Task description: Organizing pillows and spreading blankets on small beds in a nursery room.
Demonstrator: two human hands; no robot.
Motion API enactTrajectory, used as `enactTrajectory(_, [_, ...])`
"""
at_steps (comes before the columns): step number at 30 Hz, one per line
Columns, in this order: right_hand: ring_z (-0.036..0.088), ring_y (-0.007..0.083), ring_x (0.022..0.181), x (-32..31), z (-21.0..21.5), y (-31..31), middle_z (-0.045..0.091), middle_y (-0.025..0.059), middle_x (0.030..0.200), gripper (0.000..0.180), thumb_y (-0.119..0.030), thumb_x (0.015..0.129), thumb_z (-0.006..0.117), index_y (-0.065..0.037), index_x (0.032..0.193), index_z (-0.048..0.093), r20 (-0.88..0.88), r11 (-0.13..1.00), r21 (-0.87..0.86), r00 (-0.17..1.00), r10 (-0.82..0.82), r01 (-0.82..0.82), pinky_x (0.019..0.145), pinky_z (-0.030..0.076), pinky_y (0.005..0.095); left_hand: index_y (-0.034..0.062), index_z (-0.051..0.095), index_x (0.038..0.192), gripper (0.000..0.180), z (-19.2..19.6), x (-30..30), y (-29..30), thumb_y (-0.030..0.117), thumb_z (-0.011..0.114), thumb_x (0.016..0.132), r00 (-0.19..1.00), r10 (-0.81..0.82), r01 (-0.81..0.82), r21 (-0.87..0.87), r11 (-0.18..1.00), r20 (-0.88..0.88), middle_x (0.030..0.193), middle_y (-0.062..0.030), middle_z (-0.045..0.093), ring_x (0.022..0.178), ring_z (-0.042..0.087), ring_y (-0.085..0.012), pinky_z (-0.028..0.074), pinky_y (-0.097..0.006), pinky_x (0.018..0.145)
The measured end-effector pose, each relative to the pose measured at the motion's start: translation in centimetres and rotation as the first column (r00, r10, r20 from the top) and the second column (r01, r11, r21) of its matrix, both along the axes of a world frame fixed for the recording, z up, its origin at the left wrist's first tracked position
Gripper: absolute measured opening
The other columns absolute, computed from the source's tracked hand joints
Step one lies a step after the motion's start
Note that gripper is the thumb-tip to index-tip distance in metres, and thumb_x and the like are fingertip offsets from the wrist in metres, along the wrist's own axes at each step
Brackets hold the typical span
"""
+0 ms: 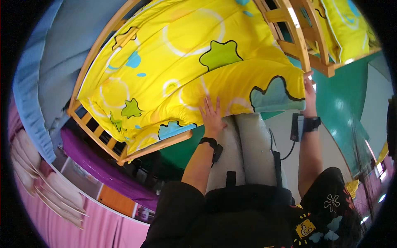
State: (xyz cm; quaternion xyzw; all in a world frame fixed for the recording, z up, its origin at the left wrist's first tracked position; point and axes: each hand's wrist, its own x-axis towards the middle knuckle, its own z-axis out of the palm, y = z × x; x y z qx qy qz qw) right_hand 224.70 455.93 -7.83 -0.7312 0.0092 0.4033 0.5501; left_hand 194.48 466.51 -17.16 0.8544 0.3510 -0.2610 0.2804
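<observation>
A yellow quilt with green stars, blue shapes and white rings covers a small wooden bed. My left hand lies on the quilt's near edge, fingers spread over the cloth. At the quilt's right edge, beside the bed's wooden end post, is my right hand. Its fingers look curled at the cloth's edge and are partly hidden. Where the near edge hangs between my hands, the cloth shows a blue patch outlined in black.
A second wooden bed with yellow bedding stands at the upper right. Blue cloth lies at the left, with a purple glossy cover below it. Pink curtains hang at the lower left. The floor is green.
</observation>
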Motion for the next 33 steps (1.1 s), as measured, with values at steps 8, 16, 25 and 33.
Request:
enactTrajectory(8, [0.053,0.0094,0.082,-0.1,-1.9,-0.3,0.056,0.0024,0.090,0.024,-0.014,0.087,0.046,0.000,0.107,0.050,-0.024,1.000,0.024,1.000,0.020,-0.019,0.072,0.042,0.0206,0.0080,0.048,0.115,0.043,-8.0,-4.2,-0.3,0.019,0.054,0.074,0.991,0.126,-0.133,0.340,0.931,0.042,0.124,-0.0211,0.040,0.115,0.038,-0.0345,0.033,-0.047,0.092])
enactTrajectory(16, [0.057,0.0140,0.090,5.2,-6.2,-6.3,0.060,0.0054,0.097,0.030,-0.021,0.085,0.051,0.000,0.106,0.053,-0.180,0.703,-0.524,0.869,0.460,-0.481,0.077,0.043,0.0242,0.0062,0.060,0.092,0.026,-7.1,-9.5,0.6,0.021,0.056,0.071,0.970,0.238,-0.232,-0.459,0.857,-0.046,0.097,-0.0143,0.059,0.094,0.055,-0.0310,0.044,-0.041,0.076])
enactTrajectory(25, [0.060,0.0243,0.081,1.9,-8.0,2.7,0.062,0.0100,0.087,0.050,-0.023,0.069,0.063,-0.009,0.115,0.049,-0.428,-0.013,-0.710,0.416,0.802,-0.704,0.068,0.047,0.0373,0.0079,0.044,0.117,0.055,-7.6,-4.3,9.2,0.026,0.059,0.068,0.928,0.365,-0.371,0.075,0.926,0.080,0.117,-0.0135,0.047,0.109,0.043,-0.0301,0.037,-0.043,0.086])
enactTrajectory(33, [0.054,0.0317,0.095,6.4,-21.4,10.6,0.054,0.0197,0.106,0.073,-0.025,0.058,0.076,0.003,0.115,0.041,0.106,0.350,-0.735,0.411,0.905,-0.581,0.079,0.044,0.0376,0.0115,0.028,0.131,0.074,-14.0,-6.7,7.8,0.039,0.058,0.069,0.950,0.120,-0.125,0.002,0.992,-0.287,0.133,-0.0169,0.031,0.123,0.027,-0.0332,0.024,-0.048,0.099])
